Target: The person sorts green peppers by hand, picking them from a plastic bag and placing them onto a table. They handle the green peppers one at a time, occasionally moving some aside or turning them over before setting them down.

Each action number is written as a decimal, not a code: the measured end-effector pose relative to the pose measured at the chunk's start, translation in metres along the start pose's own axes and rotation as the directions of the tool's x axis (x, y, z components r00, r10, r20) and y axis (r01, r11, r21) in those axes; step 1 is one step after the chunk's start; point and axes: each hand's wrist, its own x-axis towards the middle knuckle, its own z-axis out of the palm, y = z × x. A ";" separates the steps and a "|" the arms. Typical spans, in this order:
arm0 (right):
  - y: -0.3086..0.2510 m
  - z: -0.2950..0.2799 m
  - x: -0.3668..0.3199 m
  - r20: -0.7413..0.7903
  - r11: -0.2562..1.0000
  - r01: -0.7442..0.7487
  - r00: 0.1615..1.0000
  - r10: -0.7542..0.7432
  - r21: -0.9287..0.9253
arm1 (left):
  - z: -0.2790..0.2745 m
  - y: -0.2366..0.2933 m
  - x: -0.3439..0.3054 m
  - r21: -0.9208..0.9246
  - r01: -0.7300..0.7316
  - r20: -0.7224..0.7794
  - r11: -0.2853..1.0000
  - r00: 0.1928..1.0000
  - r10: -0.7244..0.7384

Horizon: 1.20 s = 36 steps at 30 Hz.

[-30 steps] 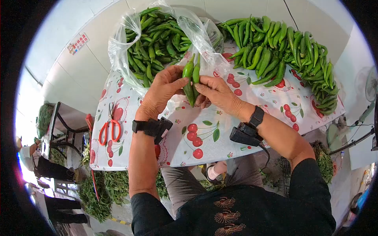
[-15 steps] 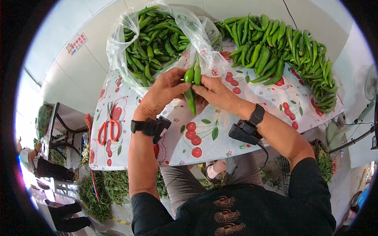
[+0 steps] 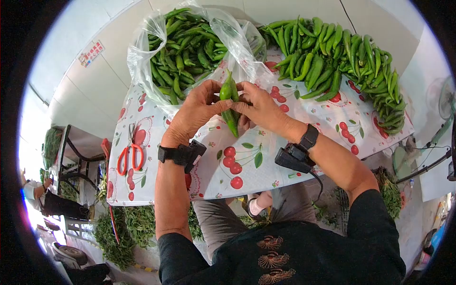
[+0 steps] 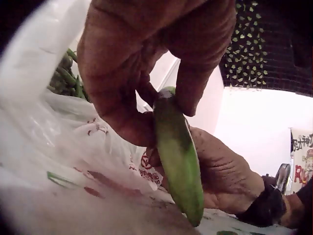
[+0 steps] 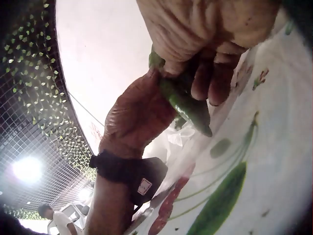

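Above the cherry-print tablecloth (image 3: 209,178), both hands meet around green chili peppers (image 3: 226,93) held with their stems pointing away. My left hand (image 3: 199,104) pinches the front pepper between thumb and fingers; its pale green length hangs down in the left wrist view (image 4: 178,161). From the other side my right hand (image 3: 261,110) grips a second pepper (image 3: 234,90) close beside the first, largely covered by its fingers. The thumbs come together across the peppers. A pointed pepper tip (image 5: 193,115) shows below the right fingers in the right wrist view.
A clear plastic bag (image 3: 140,59) full of green peppers (image 3: 187,47) stands behind the left hand. Rows of peppers (image 3: 318,73) curve along the table's back right. Red-handled scissors (image 3: 137,159) lie at the left. Leafy bundles (image 3: 114,237) are on the floor.
The two peppers, seen side by side half a second ago, are now drawn closer together. The right fingers have moved up and over the second pepper. The left hand stays nearly in place.
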 end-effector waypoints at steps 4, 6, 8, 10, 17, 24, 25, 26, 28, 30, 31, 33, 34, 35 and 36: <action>0.015 0.001 0.007 -0.026 0.985 0.159 0.987 -0.161 -0.061 | -0.002 -0.003 0.000 0.034 -0.015 0.000 0.999 1.000 0.015; 0.005 0.000 0.001 -0.021 0.994 0.107 0.994 -0.108 -0.036 | 0.004 0.002 -0.001 -0.050 -0.004 -0.076 0.999 0.997 0.000; 0.017 0.001 0.008 -0.030 0.973 0.207 0.977 -0.211 -0.103 | 0.006 0.006 -0.001 -0.048 0.010 -0.093 0.999 0.996 -0.015; 0.025 0.000 0.010 -0.043 0.931 0.322 0.942 -0.333 -0.170 | 0.004 0.004 -0.001 -0.044 -0.004 -0.139 0.999 0.990 -0.002; 0.006 0.000 0.000 -0.070 0.992 0.113 0.992 -0.108 0.059 | 0.009 0.006 0.000 0.047 0.061 -0.142 0.997 0.988 -0.054; 0.003 -0.004 -0.002 0.037 0.982 -0.046 0.999 0.040 0.184 | 0.012 -0.007 0.003 0.066 0.043 -0.135 0.997 0.990 -0.034; 0.002 -0.004 -0.001 0.035 0.983 -0.044 0.999 0.038 0.180 | 0.012 -0.005 0.003 0.066 0.038 -0.135 0.997 0.990 -0.029; 0.003 -0.002 -0.001 0.019 0.970 -0.038 0.999 0.034 0.242 | 0.014 -0.001 0.002 0.068 0.037 -0.133 0.997 0.991 -0.027; 0.007 -0.001 0.001 -0.007 0.954 -0.029 0.999 0.033 0.299 | 0.017 0.003 0.001 0.068 0.030 -0.124 0.997 0.992 -0.021; 0.011 -0.001 0.003 -0.066 0.954 0.046 0.997 -0.028 0.298 | 0.020 0.004 -0.001 -0.021 0.012 -0.126 1.000 0.992 -0.015; 0.013 -0.002 0.002 -0.074 0.954 0.046 0.997 -0.025 0.297 | 0.022 0.006 -0.003 -0.022 0.012 -0.118 1.000 0.993 -0.015; 0.006 -0.003 0.001 -0.155 0.933 0.109 0.986 -0.058 0.343 | 0.024 0.017 -0.006 0.089 0.031 -0.087 0.996 0.996 -0.024; 0.002 -0.005 0.000 -0.158 0.933 0.110 0.986 -0.058 0.343 | 0.028 0.024 -0.007 0.114 0.087 -0.084 0.990 0.993 -0.077; -0.004 -0.008 -0.003 -0.158 0.953 0.055 0.987 -0.008 0.296 | 0.026 0.019 -0.006 0.113 0.086 -0.083 0.990 0.994 -0.077; -0.008 -0.010 -0.004 -0.160 0.968 -0.002 0.986 0.043 0.250 | 0.022 0.010 -0.003 0.117 0.054 -0.001 0.992 0.999 -0.054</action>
